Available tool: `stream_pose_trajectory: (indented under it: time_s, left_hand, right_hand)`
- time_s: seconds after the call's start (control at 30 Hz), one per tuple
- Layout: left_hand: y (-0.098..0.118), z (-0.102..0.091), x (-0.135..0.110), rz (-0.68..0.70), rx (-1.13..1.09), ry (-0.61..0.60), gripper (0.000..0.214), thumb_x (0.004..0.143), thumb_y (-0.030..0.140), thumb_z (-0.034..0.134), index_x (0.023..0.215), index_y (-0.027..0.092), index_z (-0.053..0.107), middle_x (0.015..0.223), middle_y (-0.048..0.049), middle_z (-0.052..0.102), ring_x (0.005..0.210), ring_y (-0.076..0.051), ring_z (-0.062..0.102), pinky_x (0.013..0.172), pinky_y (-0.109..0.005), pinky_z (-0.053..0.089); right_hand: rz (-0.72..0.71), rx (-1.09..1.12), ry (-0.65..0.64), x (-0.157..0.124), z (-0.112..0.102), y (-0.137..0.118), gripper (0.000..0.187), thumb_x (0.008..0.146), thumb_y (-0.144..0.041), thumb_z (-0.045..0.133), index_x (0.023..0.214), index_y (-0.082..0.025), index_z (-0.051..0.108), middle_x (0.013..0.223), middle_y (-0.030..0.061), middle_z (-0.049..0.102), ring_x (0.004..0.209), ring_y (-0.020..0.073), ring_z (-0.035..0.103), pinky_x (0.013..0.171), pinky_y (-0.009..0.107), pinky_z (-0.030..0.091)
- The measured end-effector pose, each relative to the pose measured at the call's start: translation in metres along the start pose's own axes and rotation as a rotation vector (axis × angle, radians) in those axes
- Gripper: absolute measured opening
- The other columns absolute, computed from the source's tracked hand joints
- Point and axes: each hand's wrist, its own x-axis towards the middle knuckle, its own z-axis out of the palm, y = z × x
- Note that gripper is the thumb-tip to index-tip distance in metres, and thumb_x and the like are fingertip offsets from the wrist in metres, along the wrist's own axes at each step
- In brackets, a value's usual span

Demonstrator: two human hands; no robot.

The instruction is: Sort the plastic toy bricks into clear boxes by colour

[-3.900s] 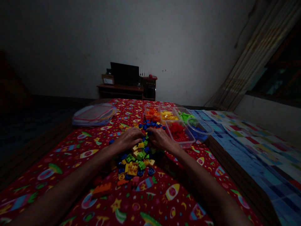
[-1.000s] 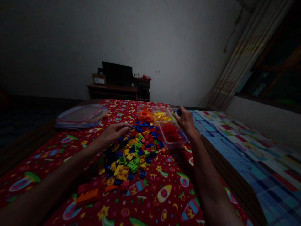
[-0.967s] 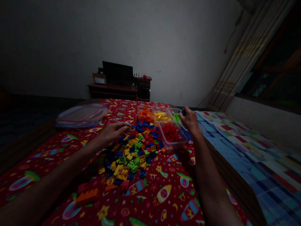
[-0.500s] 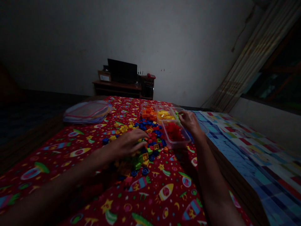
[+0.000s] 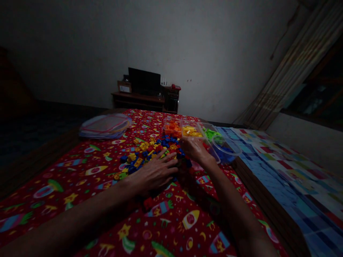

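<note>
A mixed pile of toy building bricks [image 5: 144,151] in blue, yellow, red and green lies on the red rocket-print cloth [image 5: 107,200]. My left hand [image 5: 158,169] rests over the near side of the pile, fingers spread. At the pile's right edge, my right hand [image 5: 193,147] points downward; its fingertips are in shadow, so what they hold is hidden. Behind it stands a clear box of red bricks, mostly covered by the hand. Farther back are boxes of orange bricks [image 5: 173,127], yellow bricks [image 5: 191,131] and green bricks [image 5: 211,134]. Blue bricks [image 5: 225,154] fill a container at the right.
Stacked clear lids [image 5: 105,125] lie at the left back of the cloth. A bed surface with a checked cover [image 5: 278,178] adjoins on the right. Against the far wall, a desk [image 5: 138,98] carries a dark monitor [image 5: 144,81].
My right hand has moved left and nearer, from the green brick box to the pile. My left hand has shifted right and nearer, spreading its fingers; some near bricks have been pushed away or covered.
</note>
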Motion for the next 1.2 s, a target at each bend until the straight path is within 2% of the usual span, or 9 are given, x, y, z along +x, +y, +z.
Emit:
stream_pose_trajectory:
  time_s: [0.2,0.33,0.47,0.53,0.63,0.7,0.87,1.0,1.2]
  left_hand:
    - [-0.054,0.001,-0.011,-0.181,-0.123,0.038,0.044,0.094,0.044,0.039,0.132,0.024,0.05,0.136,-0.0081,0.053,0.128,-0.024,0.044,0.11,-0.041,0.029]
    - [-0.088,0.01,-0.026,-0.333,-0.243,0.002,0.056,0.095,0.051,0.024,0.134,0.021,0.049,0.139,-0.0079,0.051,0.128,-0.023,0.044,0.11,-0.037,0.03]
    - [-0.107,0.004,-0.037,-0.472,-0.474,0.056,0.065,0.093,0.056,0.017,0.139,0.019,0.044,0.138,-0.0061,0.052,0.124,-0.023,0.049,0.104,-0.034,0.038]
    - [-0.111,-0.001,-0.04,-0.544,-0.558,0.14,0.067,0.092,0.059,0.018,0.138,0.019,0.045,0.134,-0.0064,0.056,0.121,-0.025,0.052,0.102,-0.036,0.041]
    - [-0.116,-0.005,-0.044,-0.641,-0.611,0.288,0.068,0.09,0.062,0.019,0.132,0.022,0.053,0.127,-0.0075,0.062,0.122,-0.027,0.051,0.104,-0.038,0.039]
    - [-0.119,-0.003,-0.049,-0.714,-0.603,0.341,0.067,0.089,0.063,0.021,0.128,0.022,0.057,0.126,-0.008,0.063,0.124,-0.027,0.05,0.105,-0.038,0.037]
    - [-0.126,0.012,-0.06,-0.82,-0.627,0.276,0.066,0.087,0.063,0.027,0.126,0.021,0.059,0.13,-0.0076,0.06,0.121,-0.027,0.052,0.101,-0.035,0.041]
    - [-0.13,0.018,-0.061,-0.785,-0.666,0.169,0.07,0.083,0.068,0.03,0.123,0.02,0.061,0.124,-0.0079,0.064,0.115,-0.026,0.057,0.098,-0.033,0.044]
    - [-0.133,-0.003,-0.056,-0.617,-0.631,0.115,0.067,0.073,0.071,0.046,0.108,0.019,0.069,0.12,-0.0086,0.066,0.113,-0.027,0.057,0.098,-0.033,0.043]
  right_hand:
    - [-0.07,-0.011,-0.017,-0.001,0.003,-0.007,0.019,0.084,-0.011,0.044,0.079,-0.015,0.062,0.061,0.001,0.052,0.051,0.0095,0.029,0.051,0.026,0.021]
    - [-0.164,-0.046,-0.033,-0.006,0.001,-0.035,0.021,0.089,-0.013,0.043,0.085,-0.015,0.063,0.067,0.0023,0.058,0.054,0.0102,0.041,0.052,0.025,0.026]
    - [-0.639,0.057,0.032,-0.036,0.01,-0.104,0.03,0.094,-0.037,0.044,0.109,-0.018,0.06,0.109,0.0083,0.063,0.095,0.0158,0.057,0.076,0.026,0.042]
    - [-0.921,0.029,0.029,-0.057,0.019,-0.139,0.038,0.093,-0.045,0.044,0.124,-0.024,0.052,0.134,0.0074,0.05,0.123,0.0194,0.043,0.096,0.033,0.038]
    - [-1.137,-0.074,-0.03,-0.077,0.035,-0.166,0.036,0.094,-0.041,0.043,0.129,-0.034,0.048,0.144,-0.0013,0.039,0.133,0.018,0.032,0.11,0.041,0.027]
    - [-1.121,-0.116,-0.057,-0.075,0.045,-0.164,0.034,0.096,-0.04,0.038,0.128,-0.034,0.048,0.14,-0.0011,0.044,0.132,0.0181,0.034,0.111,0.046,0.025]
    - [-0.86,-0.147,0.009,-0.044,0.059,-0.123,0.03,0.096,-0.033,0.039,0.121,-0.022,0.052,0.14,0.0043,0.044,0.131,0.0252,0.034,0.111,0.054,0.024]
    - [-0.753,-0.151,0.025,-0.027,0.059,-0.095,0.032,0.096,-0.025,0.04,0.126,-0.025,0.05,0.14,0.0039,0.044,0.133,0.0263,0.032,0.109,0.051,0.028]
    - [-0.57,-0.137,-0.02,-0.012,0.053,-0.065,0.028,0.094,-0.033,0.046,0.119,-0.026,0.056,0.142,0.0067,0.042,0.133,0.0283,0.032,0.106,0.052,0.029]
